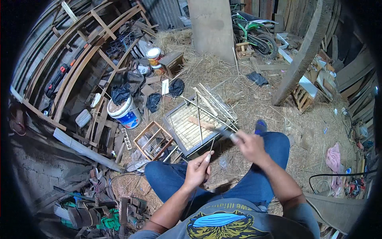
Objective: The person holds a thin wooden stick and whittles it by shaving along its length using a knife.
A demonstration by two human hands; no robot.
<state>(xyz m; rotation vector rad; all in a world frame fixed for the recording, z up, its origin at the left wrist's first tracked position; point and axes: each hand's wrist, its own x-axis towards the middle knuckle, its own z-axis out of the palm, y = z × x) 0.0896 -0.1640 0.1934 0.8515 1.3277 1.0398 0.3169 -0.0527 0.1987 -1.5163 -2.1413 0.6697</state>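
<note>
Between my knees and the frame, my left hand [199, 169] pinches a thin wooden stick [213, 144] that points up and away. My right hand [250, 146] is wrapped round the handle of a knife-like tool [225, 132], whose blade is blurred and reaches left over the slatted surface. Beyond both hands stands a low dark-edged frame [175, 134] with pale slats. A flat brown piece of wood [201, 123] lies on it, and long thin sticks [211, 104] are piled on its right part.
A small open wooden frame [154, 140] lies left of the slatted one. Farther left is a white bucket [125, 114]. A slanted wooden post [300, 59] rises at the right. Straw covers the ground, and a motorbike [258, 38] stands at the back.
</note>
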